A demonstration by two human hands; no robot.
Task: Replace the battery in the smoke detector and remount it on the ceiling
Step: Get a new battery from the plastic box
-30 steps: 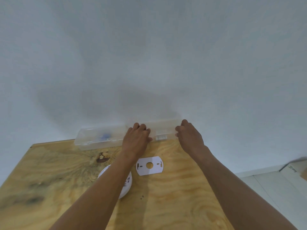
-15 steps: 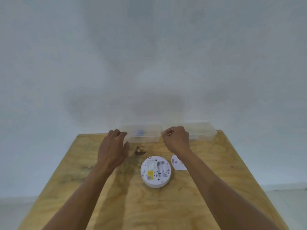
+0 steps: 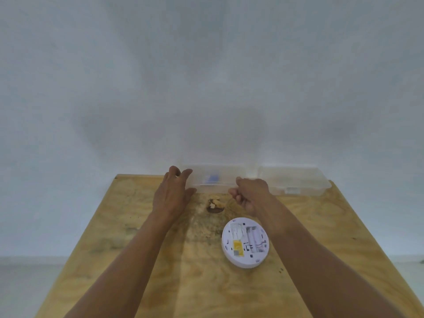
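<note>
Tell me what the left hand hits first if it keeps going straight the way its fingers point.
The left hand points away from the person toward the wall; its fingertips already reach the left end of the clear plastic box, so it would probably meet that first. Contact cannot be confirmed.

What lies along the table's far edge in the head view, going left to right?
Open left hand → clear plastic box with something blue inside → curled right hand → second clear plastic box.
</note>
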